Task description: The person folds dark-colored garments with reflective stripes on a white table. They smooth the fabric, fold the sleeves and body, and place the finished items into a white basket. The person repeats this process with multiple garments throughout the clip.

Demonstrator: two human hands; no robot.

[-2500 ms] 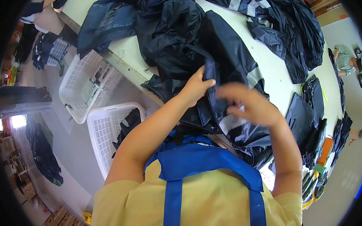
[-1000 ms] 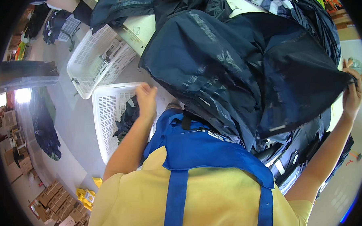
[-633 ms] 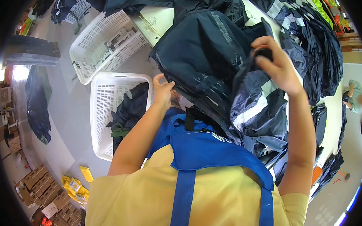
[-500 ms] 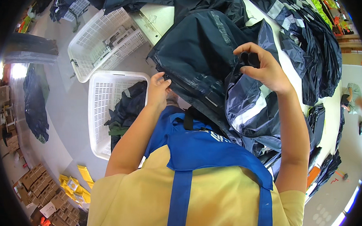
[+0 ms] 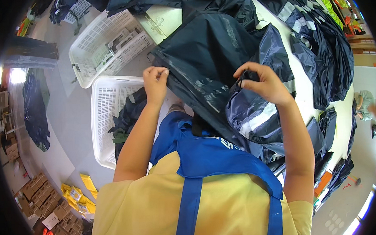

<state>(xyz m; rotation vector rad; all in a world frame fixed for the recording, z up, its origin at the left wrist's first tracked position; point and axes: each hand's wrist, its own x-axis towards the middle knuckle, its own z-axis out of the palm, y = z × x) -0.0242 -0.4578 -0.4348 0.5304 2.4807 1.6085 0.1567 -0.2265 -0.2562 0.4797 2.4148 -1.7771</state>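
Note:
Spread before me is a dark navy waterproof garment (image 5: 201, 45) with a glossy strip along its near edge and a grey, silver-banded part folded over at its right. My left hand (image 5: 156, 83) is closed at the garment's left near edge, thumb pressed to the fingers. Thumb and fingers of my right hand (image 5: 264, 84) curl round a dark edge of the same garment, above the silver band (image 5: 257, 122). The cloth between my hands hangs toward my blue apron (image 5: 219, 156).
A white basket (image 5: 96, 121) with dark clothing stands at my left; another white basket (image 5: 78, 65) behind it holds small pale items. More dark garments (image 5: 320, 65) cover the pale table (image 5: 297, 77) at right. Yellow packages (image 5: 78, 198) and brown boxes (image 5: 38, 189) lie lower left.
My left hand has moved up and slightly left, its fingers now pinched at the edge. My right hand has come down and left, drawing the banded part of the garment with it.

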